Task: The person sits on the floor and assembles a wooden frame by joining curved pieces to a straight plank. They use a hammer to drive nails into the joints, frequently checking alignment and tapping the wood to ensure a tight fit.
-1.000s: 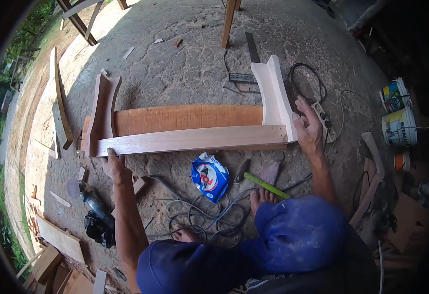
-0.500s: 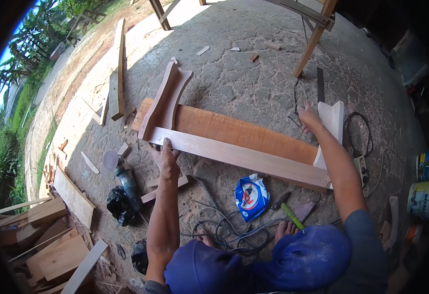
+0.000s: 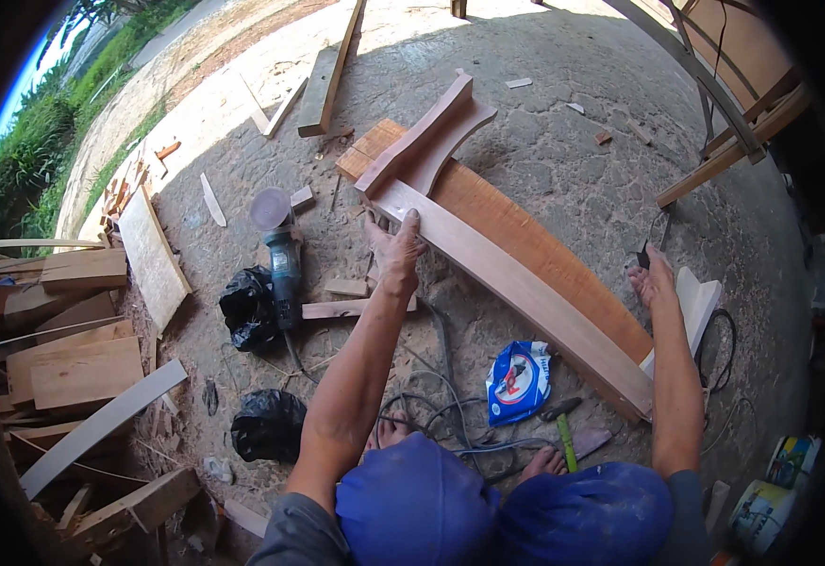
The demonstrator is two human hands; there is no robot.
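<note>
A long pale wooden rail (image 3: 525, 288) runs slantwise before me. My left hand (image 3: 398, 253) grips its far-left end, thumb on the top face and fingers at the near side. Against that end stands a curved-sided wooden leg piece (image 3: 428, 141). Beyond the rail lies an orange-brown board (image 3: 535, 250), partly covered by it. A second pale piece (image 3: 695, 307) is at the right end, partly behind my right forearm. My right hand (image 3: 656, 278), just left of that piece, has its fingers closed on a thin dark object (image 3: 644, 255) too small to name.
An angle grinder (image 3: 284, 269) and black plastic bags (image 3: 266, 424) lie left of my arm. Near my feet are a blue-white packet (image 3: 519, 382), a green-handled hammer (image 3: 566, 443) and tangled cables (image 3: 450, 377). Wood offcuts (image 3: 82, 368) are piled left; a wooden stand (image 3: 714, 174) is far right.
My view has swung, so the work now slants more steeply. My right hand has turned over near the right-hand pale piece. My left hand keeps its hold on the rail.
</note>
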